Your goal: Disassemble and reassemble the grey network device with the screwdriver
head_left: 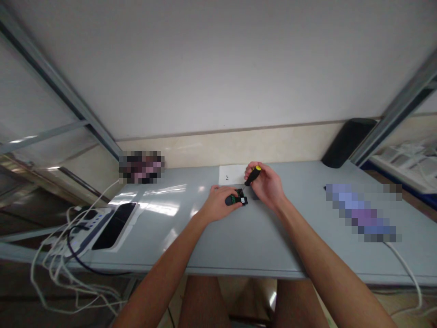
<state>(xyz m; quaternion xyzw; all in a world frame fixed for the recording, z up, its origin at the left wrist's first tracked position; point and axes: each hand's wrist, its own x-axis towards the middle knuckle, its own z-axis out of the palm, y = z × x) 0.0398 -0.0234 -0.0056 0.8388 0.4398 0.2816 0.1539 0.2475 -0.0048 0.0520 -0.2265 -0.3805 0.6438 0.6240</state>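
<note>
My left hand (219, 203) is closed around a small black device (243, 200) with a green circuit board showing, pressed on the grey table (191, 232). In my right hand (268, 184) is a screwdriver (253, 176) with a black handle and a yellow end cap. It tilts down to the left, its lower end close to the device; whether the tip touches cannot be made out. A white sheet of paper (232, 175) with small dark marks lies behind both hands. Under my right hand sits a small dark grey piece, partly hidden.
At the left edge lie a phone-like black slab (115, 226) and a power strip (90, 230) with tangled white cables (56, 273). A dark cylinder (348, 143) stands at the back right. Blurred-out objects lie at back left and right. A wall rises behind the table.
</note>
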